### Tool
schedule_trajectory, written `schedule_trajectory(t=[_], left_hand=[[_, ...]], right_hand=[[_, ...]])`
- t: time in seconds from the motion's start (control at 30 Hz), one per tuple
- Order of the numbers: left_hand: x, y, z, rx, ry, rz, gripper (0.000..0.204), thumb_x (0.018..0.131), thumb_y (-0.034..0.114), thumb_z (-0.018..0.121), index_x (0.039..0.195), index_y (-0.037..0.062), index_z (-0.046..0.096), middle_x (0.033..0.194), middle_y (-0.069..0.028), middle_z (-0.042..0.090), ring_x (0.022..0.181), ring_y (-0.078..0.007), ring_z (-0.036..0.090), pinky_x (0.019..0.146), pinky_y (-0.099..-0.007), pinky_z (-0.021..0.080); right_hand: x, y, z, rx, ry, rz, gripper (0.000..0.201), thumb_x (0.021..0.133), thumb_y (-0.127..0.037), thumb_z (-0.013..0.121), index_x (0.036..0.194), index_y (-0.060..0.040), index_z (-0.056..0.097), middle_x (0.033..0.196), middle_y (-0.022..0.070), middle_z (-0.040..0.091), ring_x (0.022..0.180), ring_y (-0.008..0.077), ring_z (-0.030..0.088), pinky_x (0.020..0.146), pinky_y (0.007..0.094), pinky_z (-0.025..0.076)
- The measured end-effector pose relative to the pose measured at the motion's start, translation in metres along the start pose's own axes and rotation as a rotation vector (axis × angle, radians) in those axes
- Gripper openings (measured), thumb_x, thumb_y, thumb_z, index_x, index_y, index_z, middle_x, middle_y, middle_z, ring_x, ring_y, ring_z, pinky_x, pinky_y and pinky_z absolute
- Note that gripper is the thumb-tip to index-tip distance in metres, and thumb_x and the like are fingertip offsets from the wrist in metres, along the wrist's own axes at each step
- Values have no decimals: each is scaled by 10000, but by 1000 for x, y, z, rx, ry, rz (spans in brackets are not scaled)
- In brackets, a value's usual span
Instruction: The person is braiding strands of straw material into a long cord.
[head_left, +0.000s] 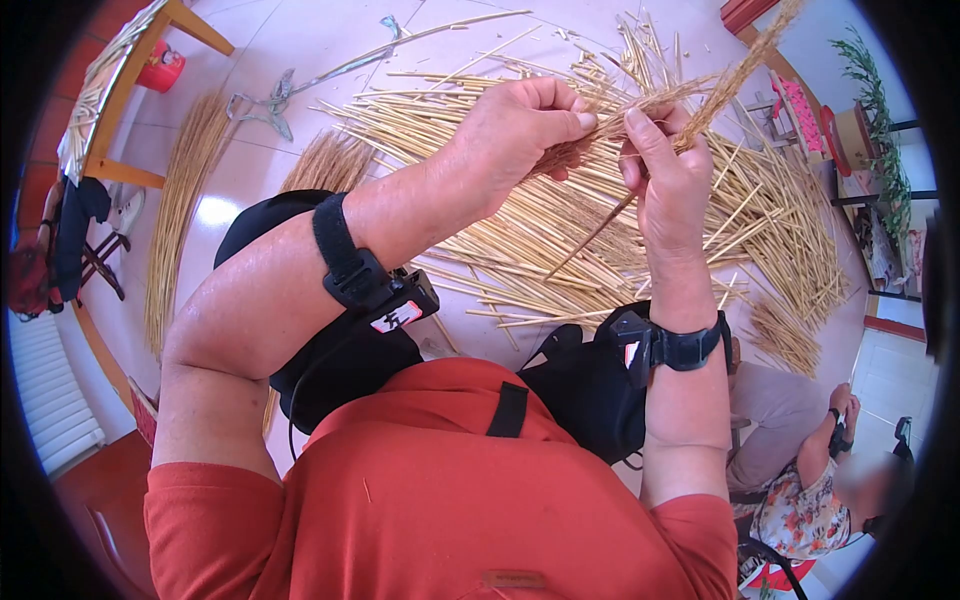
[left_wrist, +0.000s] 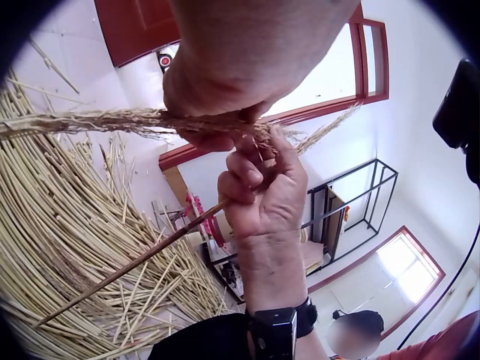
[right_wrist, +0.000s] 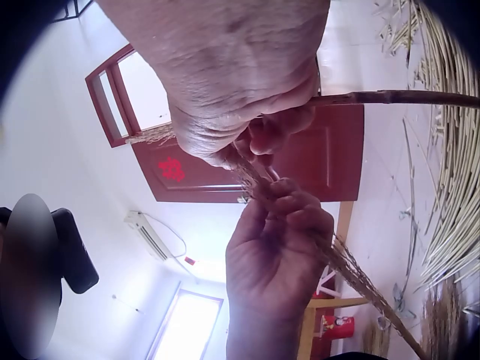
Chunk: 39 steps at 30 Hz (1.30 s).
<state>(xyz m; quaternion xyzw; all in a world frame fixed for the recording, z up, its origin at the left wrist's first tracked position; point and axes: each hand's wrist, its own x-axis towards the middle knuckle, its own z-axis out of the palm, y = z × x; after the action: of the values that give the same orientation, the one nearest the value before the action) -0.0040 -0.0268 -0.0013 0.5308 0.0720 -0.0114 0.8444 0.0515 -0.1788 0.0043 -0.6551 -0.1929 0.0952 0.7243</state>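
Above straw pile (head_left: 500, 225), fluffy grass (head_left: 735, 78) is pinched in grip of left hand (head_left: 525, 130) and right hand (head_left: 668, 175); brown stem (head_left: 595, 233) is held in right, too.

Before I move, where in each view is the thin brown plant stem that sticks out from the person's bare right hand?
Head: the thin brown stem is right of centre, slanting down-left from the right hand.
Left wrist: lower left, slanting.
Right wrist: upper right, reaching the right edge.
Shared landmark: the pale yellow heap of straw stalks on the floor.
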Motion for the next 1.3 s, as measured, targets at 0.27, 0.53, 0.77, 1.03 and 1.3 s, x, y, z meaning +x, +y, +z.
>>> schedule_trajectory(t=[0.27,0.53,0.77,1.03,1.3], left_hand=[[2,-4,-2,10,-26,11,105,863,88,598,824,-3,560,656,-43,556,557,-103,527,523,-241,460],[-2,1,2,67,-50,-39,108,893,122,574,877,15,578,720,-25,574,597,-96,534,569,-218,461],[0,-3,2,31,-35,-23,100,869,99,582,874,-1,573,698,-40,580,587,-104,541,536,-246,463],[-1,-2,4,33,-41,-59,90,900,108,544,887,21,560,706,-26,561,596,-102,526,567,-226,452],[1,-4,1,0,-98,-28,77,903,101,530,869,35,550,689,-20,550,584,-91,510,561,-225,439]], right_hand=[[-2,0,-8,108,-23,30,355,912,-354,540,963,-10,612,640,11,541,459,32,399,407,176,256],[2,-7,-13,202,27,-116,237,912,-222,563,993,-1,596,695,40,582,457,32,377,413,152,254],[2,-7,-17,281,57,-161,142,881,-116,594,949,-14,523,696,60,581,463,35,385,416,149,278],[0,-11,-14,160,43,-107,199,895,-157,570,1016,1,559,691,59,586,467,31,381,424,148,273],[-1,-9,-13,129,26,-83,201,894,-152,567,1017,7,555,695,47,576,464,22,371,409,149,260]])
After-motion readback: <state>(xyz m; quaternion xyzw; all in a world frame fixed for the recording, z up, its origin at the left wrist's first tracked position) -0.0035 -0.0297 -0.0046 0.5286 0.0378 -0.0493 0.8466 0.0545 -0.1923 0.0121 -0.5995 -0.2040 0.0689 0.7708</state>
